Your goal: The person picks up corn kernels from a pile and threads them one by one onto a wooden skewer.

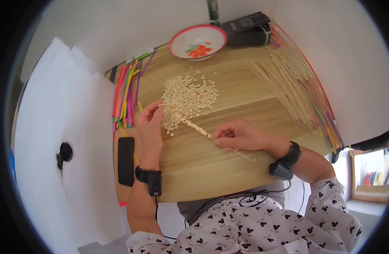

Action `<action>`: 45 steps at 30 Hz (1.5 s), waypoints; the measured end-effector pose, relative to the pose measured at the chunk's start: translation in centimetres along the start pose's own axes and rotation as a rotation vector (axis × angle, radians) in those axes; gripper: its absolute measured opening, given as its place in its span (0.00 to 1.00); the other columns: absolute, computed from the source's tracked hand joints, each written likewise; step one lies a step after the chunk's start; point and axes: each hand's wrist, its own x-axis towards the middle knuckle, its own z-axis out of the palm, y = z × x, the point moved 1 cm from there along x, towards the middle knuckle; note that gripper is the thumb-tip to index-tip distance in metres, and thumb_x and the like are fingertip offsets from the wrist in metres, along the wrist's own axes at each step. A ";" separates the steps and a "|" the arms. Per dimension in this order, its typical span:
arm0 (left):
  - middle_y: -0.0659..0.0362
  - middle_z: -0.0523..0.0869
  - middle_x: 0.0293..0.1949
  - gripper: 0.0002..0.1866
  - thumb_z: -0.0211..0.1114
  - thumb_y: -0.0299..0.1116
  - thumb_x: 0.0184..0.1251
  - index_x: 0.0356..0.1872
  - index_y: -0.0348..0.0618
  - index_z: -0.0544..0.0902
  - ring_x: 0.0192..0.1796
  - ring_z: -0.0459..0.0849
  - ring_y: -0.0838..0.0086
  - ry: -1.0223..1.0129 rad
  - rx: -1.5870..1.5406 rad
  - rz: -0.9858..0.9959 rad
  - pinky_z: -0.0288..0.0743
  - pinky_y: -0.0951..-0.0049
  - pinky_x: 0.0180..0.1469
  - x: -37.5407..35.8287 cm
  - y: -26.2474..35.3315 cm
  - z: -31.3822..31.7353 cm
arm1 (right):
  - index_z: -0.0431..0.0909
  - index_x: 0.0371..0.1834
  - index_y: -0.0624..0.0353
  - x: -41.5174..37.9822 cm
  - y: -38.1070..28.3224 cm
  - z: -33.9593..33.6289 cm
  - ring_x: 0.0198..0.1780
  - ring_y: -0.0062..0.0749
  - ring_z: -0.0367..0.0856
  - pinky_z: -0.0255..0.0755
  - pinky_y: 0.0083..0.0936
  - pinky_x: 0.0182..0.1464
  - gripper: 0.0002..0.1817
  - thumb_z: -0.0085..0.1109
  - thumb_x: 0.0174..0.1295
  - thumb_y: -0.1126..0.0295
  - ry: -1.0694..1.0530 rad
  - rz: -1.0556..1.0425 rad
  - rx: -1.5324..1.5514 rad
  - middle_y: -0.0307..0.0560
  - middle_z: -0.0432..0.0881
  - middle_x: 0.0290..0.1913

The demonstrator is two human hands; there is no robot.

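Pinched between the fingers of my right hand (242, 134) is a thin wooden skewer (242, 155), its bare end pointing down to the right. Small pale bead-like pieces (196, 127) are threaded along its upper part, a few of them reddish. The skewer's far end reaches the lower edge of a loose pile of similar pale pieces (190, 95) on the table. At the left edge of that pile is my left hand (149, 125), thumb and fingertips together. Whatever those fingertips hold is too small to make out.
A red-rimmed bowl (174, 42) with a flower inside stands behind the pile, beside a black box (247, 34). Coloured sticks (128, 91) lie at the left, many skewers (283, 86) at the right. A black phone (126, 161) rests left of my forearm; cables (253, 195) cross my lap.
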 end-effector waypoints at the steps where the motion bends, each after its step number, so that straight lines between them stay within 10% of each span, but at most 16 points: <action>1: 0.63 0.85 0.39 0.11 0.63 0.23 0.65 0.47 0.35 0.83 0.40 0.79 0.85 0.012 0.015 0.006 0.71 0.85 0.43 -0.1 0.1 0.1 | 0.78 0.37 0.61 0.0 -0.1 0.0 0.21 0.11 0.71 0.63 0.13 0.21 0.07 0.59 0.67 0.68 -0.035 -0.020 0.010 0.34 0.77 0.22; 24: 0.63 0.81 0.41 0.12 0.59 0.27 0.71 0.52 0.34 0.79 0.42 0.76 0.82 0.047 0.134 -0.011 0.70 0.81 0.48 -0.1 0.2 -0.1 | 0.76 0.31 0.65 0.4 1.1 -0.1 0.18 0.17 0.74 0.66 0.17 0.20 0.05 0.59 0.60 0.74 -0.048 -0.258 -0.003 0.41 0.81 0.20; 45: 0.58 0.81 0.44 0.15 0.61 0.26 0.69 0.55 0.34 0.77 0.40 0.77 0.78 -0.172 -0.733 -0.327 0.73 0.77 0.45 0.6 -0.6 -0.6 | 0.77 0.36 0.62 0.4 0.7 0.0 0.19 0.14 0.72 0.64 0.14 0.21 0.08 0.59 0.66 0.68 -0.061 -0.118 0.006 0.38 0.79 0.22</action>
